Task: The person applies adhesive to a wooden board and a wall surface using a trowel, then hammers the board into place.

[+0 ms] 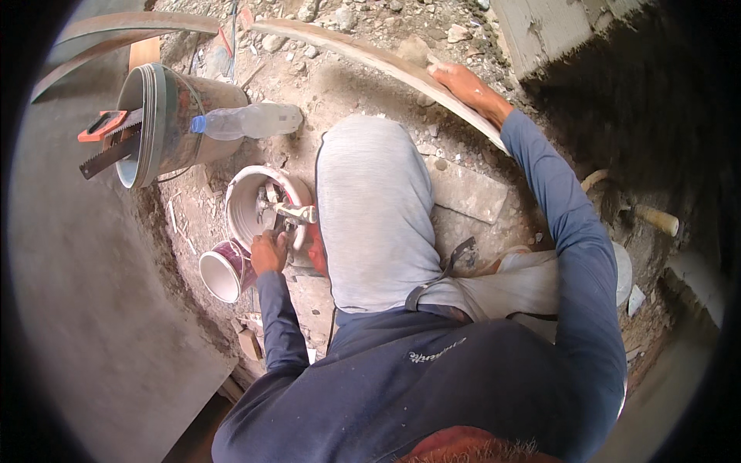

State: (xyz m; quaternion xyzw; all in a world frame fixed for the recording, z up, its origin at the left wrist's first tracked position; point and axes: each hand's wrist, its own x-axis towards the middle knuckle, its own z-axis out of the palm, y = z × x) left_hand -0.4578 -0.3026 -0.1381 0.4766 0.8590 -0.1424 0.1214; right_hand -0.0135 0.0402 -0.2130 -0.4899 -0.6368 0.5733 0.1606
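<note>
My left hand (270, 251) is at the near rim of a white bucket (235, 202) with tools in it. Its fingers are curled at a dark piece that I cannot make out. Beside them in the bucket lies a hammer (297, 212) with a pale, dirt-smeared handle. Out to the far right, my right hand (468, 89) grips the edge of a long wooden board (386, 63), which lies slantwise over the rubble.
A larger bucket (208, 100) lies tipped at left, with an orange-handled saw (108, 127) sticking out. Near it are a plastic bottle (262, 121) and a small maroon pot (221, 274). A flat slab (467, 189) sits right of my knee. Concrete blocks (552, 31) stand far right.
</note>
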